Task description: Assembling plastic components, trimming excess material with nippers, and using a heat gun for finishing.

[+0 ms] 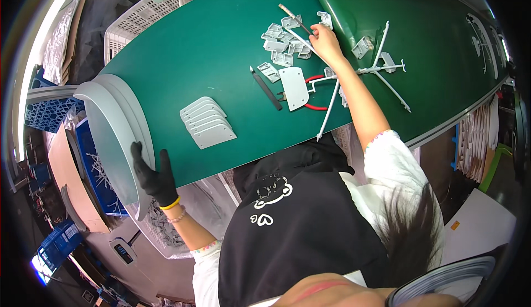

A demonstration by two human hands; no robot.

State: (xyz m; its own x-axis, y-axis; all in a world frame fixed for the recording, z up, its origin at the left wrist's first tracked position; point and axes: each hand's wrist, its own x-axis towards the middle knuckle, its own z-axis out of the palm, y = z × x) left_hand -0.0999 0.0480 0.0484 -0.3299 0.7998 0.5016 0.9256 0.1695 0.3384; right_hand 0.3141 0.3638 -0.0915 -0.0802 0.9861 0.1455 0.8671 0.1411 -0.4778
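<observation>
My left hand (155, 177), in a black glove, has its thumb and fingers apart beside nested, curved pale-grey panels (141, 124) at the table's left end. I cannot tell whether it touches them. My bare right hand (326, 43) is closed at the fingertips on a thin dark stick-like tool (297, 21) with a beige end. Around it lie several small grey plastic brackets (282, 58). Under my right forearm spreads a white branching plastic sprue (330, 108). A flat white plate (294, 87) partly covers red-handled pliers (316, 107), with a dark slim tool (265, 87) to the left.
Overlapping white plates (207, 124) lie mid-left on the green table (232, 47). A raised green sheet edge (332, 8) runs along the right part. A white crate (138, 22) stands beyond the far left edge, and a plastic-lined bin (166, 240) sits below the near edge.
</observation>
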